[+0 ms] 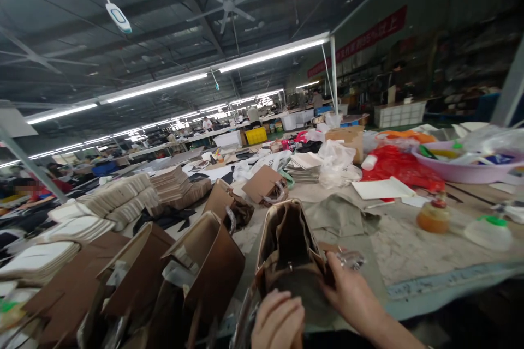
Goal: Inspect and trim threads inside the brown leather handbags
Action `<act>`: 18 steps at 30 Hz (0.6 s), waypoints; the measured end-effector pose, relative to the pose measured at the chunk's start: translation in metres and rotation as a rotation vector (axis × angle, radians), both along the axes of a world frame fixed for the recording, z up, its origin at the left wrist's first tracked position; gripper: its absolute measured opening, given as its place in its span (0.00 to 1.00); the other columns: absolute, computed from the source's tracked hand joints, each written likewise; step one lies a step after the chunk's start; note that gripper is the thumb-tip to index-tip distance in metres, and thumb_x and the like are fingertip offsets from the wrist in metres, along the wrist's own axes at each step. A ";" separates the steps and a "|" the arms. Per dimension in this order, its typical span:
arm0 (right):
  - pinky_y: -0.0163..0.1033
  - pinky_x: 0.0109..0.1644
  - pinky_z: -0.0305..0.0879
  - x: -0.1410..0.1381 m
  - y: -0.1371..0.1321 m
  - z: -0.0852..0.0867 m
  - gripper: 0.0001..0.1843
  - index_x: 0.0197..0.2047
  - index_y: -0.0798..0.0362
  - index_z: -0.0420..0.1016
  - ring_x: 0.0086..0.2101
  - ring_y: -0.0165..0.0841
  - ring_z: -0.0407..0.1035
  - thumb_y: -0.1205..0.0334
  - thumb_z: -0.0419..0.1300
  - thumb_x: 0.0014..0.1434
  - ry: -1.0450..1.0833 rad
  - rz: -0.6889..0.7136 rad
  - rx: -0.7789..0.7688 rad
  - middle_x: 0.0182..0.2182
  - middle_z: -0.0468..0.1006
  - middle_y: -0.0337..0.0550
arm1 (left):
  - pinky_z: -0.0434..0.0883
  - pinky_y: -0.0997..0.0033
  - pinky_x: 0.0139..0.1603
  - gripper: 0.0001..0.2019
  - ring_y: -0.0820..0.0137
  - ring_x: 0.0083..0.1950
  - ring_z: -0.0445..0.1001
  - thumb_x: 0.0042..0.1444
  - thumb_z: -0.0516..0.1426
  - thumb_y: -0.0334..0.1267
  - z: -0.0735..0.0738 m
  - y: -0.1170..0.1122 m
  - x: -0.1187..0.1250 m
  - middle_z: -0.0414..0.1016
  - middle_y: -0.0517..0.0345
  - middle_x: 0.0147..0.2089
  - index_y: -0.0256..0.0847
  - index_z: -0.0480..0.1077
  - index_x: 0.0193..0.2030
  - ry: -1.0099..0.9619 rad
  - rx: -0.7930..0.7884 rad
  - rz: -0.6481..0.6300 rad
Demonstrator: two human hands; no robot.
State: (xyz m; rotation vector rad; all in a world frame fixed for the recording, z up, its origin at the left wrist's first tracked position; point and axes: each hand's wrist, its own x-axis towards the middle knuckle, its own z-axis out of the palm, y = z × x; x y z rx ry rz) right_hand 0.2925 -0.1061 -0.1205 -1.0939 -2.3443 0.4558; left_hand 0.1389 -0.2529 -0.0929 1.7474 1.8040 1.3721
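Observation:
An open brown handbag [286,229] stands in front of me at the table's near edge, its dark lining facing up. My right hand [352,289] grips its right side, thumb on the outside and fingers at the rim. Curled over the bag's near end is my left hand [278,319]; its fingertips point toward the opening. Clear plastic wrap shows beside my right hand and below the bag's left side. To the left stands another brown handbag [223,267] with an open top. A flat piece of olive fabric [341,215] lies just behind my right hand.
Farther left are more brown bags [135,262] and stacks of cut panels [110,196]. At right are an amber glue jar [433,218], a green-capped bottle [489,232], a red plastic bag [399,169] and a lilac basin [462,172]. People work at distant tables.

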 end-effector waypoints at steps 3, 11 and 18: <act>0.40 0.35 0.64 -0.003 -0.014 0.020 0.14 0.46 0.55 0.59 0.33 0.41 0.72 0.64 0.52 0.56 -0.014 -0.012 -0.072 0.32 0.75 0.48 | 0.49 0.41 0.65 0.25 0.50 0.65 0.56 0.51 0.60 0.45 0.011 0.004 -0.031 0.66 0.45 0.58 0.41 0.66 0.55 0.230 0.245 0.406; 0.37 0.39 0.65 -0.006 -0.075 0.038 0.33 0.58 0.64 0.53 0.34 0.36 0.73 0.67 0.58 0.51 -0.089 0.197 -0.374 0.34 0.78 0.48 | 0.64 0.55 0.54 0.39 0.51 0.56 0.68 0.53 0.56 0.53 0.037 0.032 -0.074 0.70 0.39 0.54 0.37 0.47 0.66 0.067 -0.239 0.390; 0.28 0.26 0.60 0.026 -0.067 0.116 0.29 0.59 0.53 0.63 0.25 0.29 0.70 0.63 0.60 0.53 -0.332 0.569 -0.537 0.26 0.77 0.36 | 0.68 0.66 0.48 0.21 0.62 0.46 0.73 0.50 0.59 0.43 0.038 0.035 -0.096 0.76 0.53 0.44 0.41 0.66 0.51 -0.046 -0.154 0.268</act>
